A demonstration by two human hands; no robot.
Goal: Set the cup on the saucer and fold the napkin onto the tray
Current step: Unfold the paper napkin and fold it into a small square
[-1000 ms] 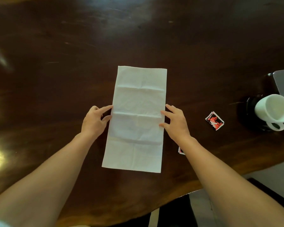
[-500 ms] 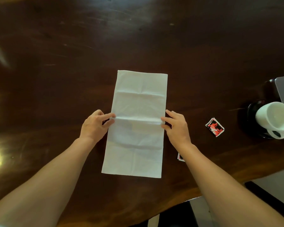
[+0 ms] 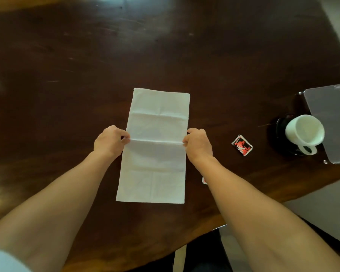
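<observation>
A white napkin (image 3: 155, 163) lies as a long strip on the dark wooden table, creased across its middle. My left hand (image 3: 109, 142) pinches its left edge at that middle crease. My right hand (image 3: 198, 144) pinches the right edge at the same crease, which is raised slightly. At the far right a white cup (image 3: 304, 132) sits on a black saucer (image 3: 279, 130). Beside them lies a grey translucent tray (image 3: 330, 122).
A small red, black and white sachet (image 3: 242, 145) lies between the napkin and the saucer. Another sachet (image 3: 204, 180) peeks out under my right forearm. The table's near edge (image 3: 243, 216) runs diagonally at the lower right, with floor beyond.
Both hands went from resting open-fingered beside the napkin's edges to pinching them at the middle crease. The view shifted slightly, showing more of the tray.
</observation>
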